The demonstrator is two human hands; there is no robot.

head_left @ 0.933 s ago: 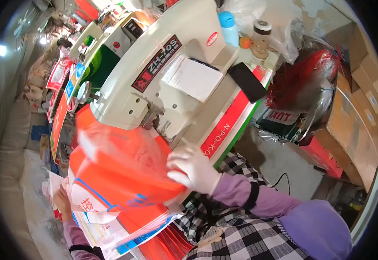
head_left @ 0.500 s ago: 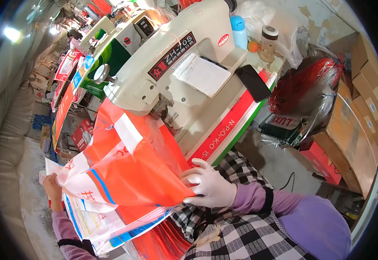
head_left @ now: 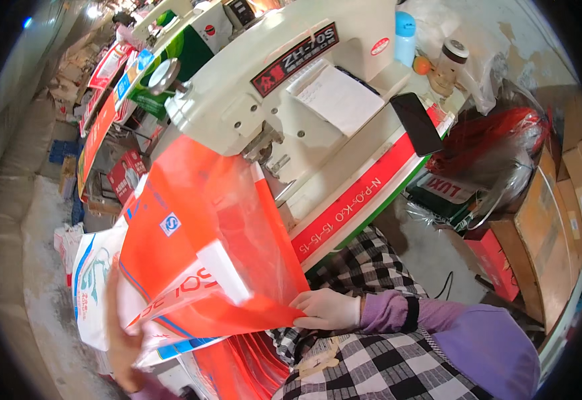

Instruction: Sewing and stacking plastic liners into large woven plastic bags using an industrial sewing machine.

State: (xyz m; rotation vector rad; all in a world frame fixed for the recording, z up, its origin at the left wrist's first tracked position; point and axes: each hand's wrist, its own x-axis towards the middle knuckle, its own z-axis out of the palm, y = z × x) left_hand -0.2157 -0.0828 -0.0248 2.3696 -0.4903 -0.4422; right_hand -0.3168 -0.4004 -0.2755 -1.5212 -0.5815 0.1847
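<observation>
An orange and white plastic bag (head_left: 204,260) is lifted in front of a cream sewing machine (head_left: 264,100). My right hand (head_left: 324,310), in a white glove, grips the bag's lower right edge. At the bag's lower left my bare left hand (head_left: 123,337) holds its white printed side. The bag hangs just below the machine's needle area (head_left: 268,157). More orange bags (head_left: 238,367) lie stacked under it, partly hidden.
A black phone (head_left: 416,123), white paper sheets (head_left: 334,100), a blue bottle (head_left: 404,37) and a jar (head_left: 448,63) rest on the machine table. Red plastic bundles (head_left: 498,147) and cardboard boxes (head_left: 544,240) stand at right. Further machines (head_left: 184,33) run back at left.
The orange bag has swung lower and toward me, opening out. My right hand slid down to its lower edge; my left hand dropped further down the left.
</observation>
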